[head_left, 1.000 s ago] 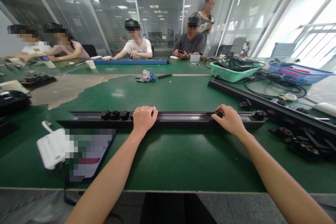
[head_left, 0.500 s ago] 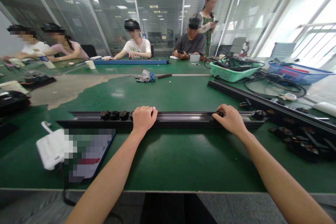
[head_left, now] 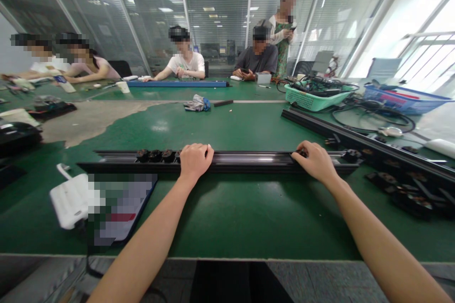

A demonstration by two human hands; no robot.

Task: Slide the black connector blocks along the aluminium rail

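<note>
A long black channel rail lies across the green table, its inside shiny. Several dark round modules sit in a row in its left part. My left hand is curled over the rail just right of that row, and its fingertips are hidden. Towards the right end, my right hand has thumb and fingers closed on a small dark module in the channel. Another dark module sits near the rail's right end.
A phone and a white device lie at the near left. Another black rail with loose dark parts is on the right. Behind are a green basket, a blue basket, a grey cloth and several people.
My right hand has slid slightly to the right along the rail, with the small module. My left hand has hardly moved. The standing person has shifted a little.
</note>
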